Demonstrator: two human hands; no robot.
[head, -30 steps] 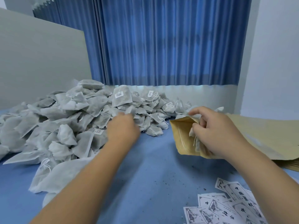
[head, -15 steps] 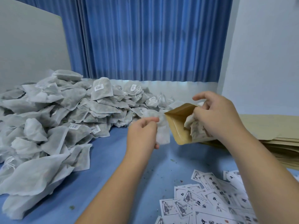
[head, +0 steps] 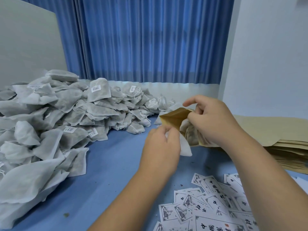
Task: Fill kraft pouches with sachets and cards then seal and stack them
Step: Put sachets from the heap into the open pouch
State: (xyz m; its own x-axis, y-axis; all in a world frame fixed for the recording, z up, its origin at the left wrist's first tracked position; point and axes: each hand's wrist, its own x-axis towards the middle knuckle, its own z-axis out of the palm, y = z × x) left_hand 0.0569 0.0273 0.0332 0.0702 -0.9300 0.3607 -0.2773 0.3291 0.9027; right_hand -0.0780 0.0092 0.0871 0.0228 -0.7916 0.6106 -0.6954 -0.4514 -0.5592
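1. right hand (head: 215,120) grips open pouch (head: 173,116) above bench (head: 113,164), fingers curled round its edge; sachets already inside
2. left hand (head: 162,144) pinches a sachet (head: 185,147) just beside the pouch mouth
3. sachet pile (head: 66,117) on bench, left; cards (head: 208,205) near right; pouch stack (head: 283,140) far right

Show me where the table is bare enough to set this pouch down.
Bare blue table runs in a broad strip between the sachet heap on the left and the scattered cards at lower right. A smaller patch lies between cards and the stack of flat pouches. Left side and right edge are crowded.
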